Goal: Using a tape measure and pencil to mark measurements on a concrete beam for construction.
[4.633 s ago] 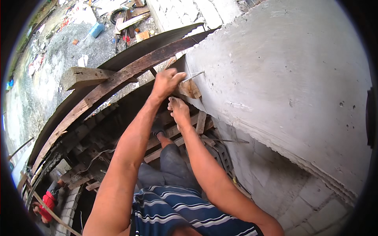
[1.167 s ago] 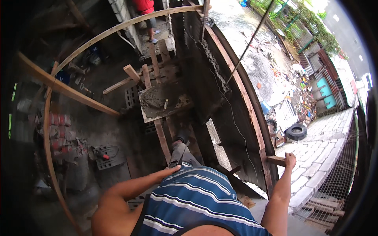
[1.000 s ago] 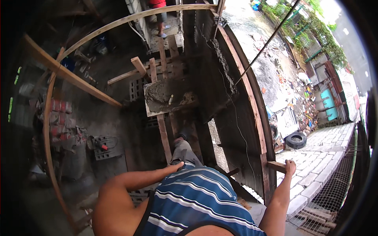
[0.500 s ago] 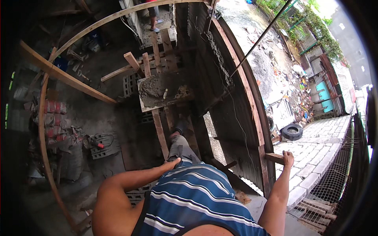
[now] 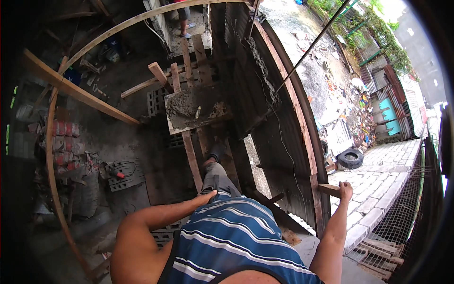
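My right hand [image 5: 346,190] is closed around the end of a short wooden piece [image 5: 329,190] that sticks out from the timber frame beside the corrugated wall. At my waist, my left hand [image 5: 208,196] rests against my grey trousers [image 5: 215,175]; its fingers are mostly hidden in shadow, so their grip does not show. Ahead of my foot lies a mortar board [image 5: 177,128] on planks. Wet grey mortar [image 5: 181,105] is heaped on its left side. A trowel [image 5: 198,112] stands in the mortar with its pale handle showing.
A corrugated metal wall [image 5: 279,156] runs along my right, with block paving and a tyre [image 5: 350,158] beyond it. Slanting timber [image 5: 87,97] crosses the left side. Below are stacked bags [image 5: 66,137] and hollow blocks [image 5: 124,175]. Another person's legs [image 5: 185,21] show at the far end.
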Motion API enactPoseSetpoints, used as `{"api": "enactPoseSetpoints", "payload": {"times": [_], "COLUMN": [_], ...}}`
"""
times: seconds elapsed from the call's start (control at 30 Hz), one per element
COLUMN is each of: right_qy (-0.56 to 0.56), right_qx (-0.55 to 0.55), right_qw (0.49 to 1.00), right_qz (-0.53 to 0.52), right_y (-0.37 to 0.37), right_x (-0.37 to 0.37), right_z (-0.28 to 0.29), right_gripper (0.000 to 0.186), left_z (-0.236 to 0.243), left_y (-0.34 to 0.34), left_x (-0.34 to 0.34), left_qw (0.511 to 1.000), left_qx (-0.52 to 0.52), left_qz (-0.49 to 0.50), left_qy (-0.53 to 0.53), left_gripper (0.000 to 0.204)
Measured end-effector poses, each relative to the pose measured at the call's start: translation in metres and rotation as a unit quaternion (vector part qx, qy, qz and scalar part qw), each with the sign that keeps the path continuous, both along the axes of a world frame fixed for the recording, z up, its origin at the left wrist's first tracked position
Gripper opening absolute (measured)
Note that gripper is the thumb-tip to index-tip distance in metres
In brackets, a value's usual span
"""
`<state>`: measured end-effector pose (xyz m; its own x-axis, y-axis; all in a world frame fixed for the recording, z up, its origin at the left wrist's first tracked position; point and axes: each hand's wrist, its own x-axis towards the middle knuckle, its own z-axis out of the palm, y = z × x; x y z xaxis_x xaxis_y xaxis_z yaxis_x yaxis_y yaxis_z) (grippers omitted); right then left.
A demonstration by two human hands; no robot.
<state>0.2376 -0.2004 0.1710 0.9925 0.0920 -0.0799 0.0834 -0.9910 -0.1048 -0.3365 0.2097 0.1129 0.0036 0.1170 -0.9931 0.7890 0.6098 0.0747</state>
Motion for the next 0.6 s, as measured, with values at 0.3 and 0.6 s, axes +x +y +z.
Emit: {"api": "enactPoseSetpoints", "payload": {"times": [0.3, 0.6], "right_qy": [0.012, 0.014], "right_qx": [0.004, -0.028], "right_qw": [1.000, 0.999], "right_qz": [-0.004, -0.010], "right_y": [-0.002, 0.010], "right_x": [0.004, -0.006], "right_z": [-0.002, 0.010], "right_gripper": [0.038, 0.032], "left_z": [0.062, -0.006], "left_y": [0.016, -0.001], "left_x": [0.012, 0.002], "left_qw": [0.987, 0.988], "left_qx": [-0.105, -0.113], "left_qz": [0.024, 0.088], "left_qy": [-0.120, -0.063], "left_gripper": [0.133, 0.106]}}
